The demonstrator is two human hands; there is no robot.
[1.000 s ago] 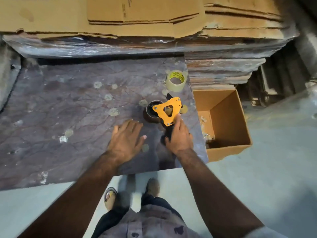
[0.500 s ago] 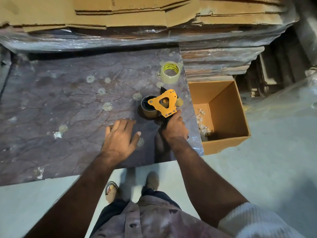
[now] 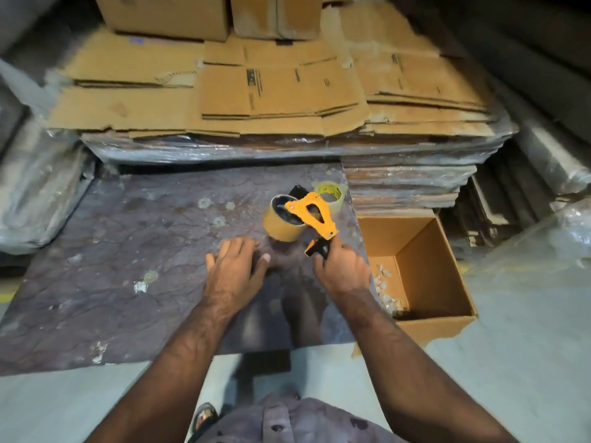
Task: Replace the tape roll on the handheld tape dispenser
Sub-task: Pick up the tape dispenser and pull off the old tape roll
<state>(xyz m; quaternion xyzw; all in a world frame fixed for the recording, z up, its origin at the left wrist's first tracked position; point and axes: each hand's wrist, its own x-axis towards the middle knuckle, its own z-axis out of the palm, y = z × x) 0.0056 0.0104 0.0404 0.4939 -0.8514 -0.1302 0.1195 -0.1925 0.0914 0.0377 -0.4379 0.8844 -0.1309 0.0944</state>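
- Dispenser (image 3: pixel 311 215), centre-right of the frame: orange side plate uppermost, body tilted, black handle pointing down toward the lower right. It appears lifted clear of the worktop (image 3: pixel 128 251), which would free the roll side for the other hand.
- Right hand (image 3: pixel 340 270): closed around the handle, fingers wrapped, thumb side toward the plate. The grip at the handle end leaves the hub and plate uncovered.
- Brown roll (image 3: pixel 281 223): sits on the dispenser's hub at the left of the plate, open core facing up and to the left. Judged to be the old roll, not yet taken off; how much tape remains on it cannot be told.
- Left hand (image 3: pixel 235 266): open and holding nothing, fingers spread, palm down just above or on the worktop, near the brown roll but apart from it. It is placed to reach the roll next; contact with the surface cannot be confirmed.
- Clear roll (image 3: pixel 331 193): lies flat on the worktop behind the dispenser, yellow label inside its core, partly hidden by the plate. Probably the replacement, kept within reach of either hand.
- Box (image 3: pixel 447 282): open, on the floor against the worktop's right edge, scraps at its bottom; a likely bin for the spent roll.
- Cardboard (image 3: pixel 256 97): flattened sheets stacked at the top of the frame, not involved.
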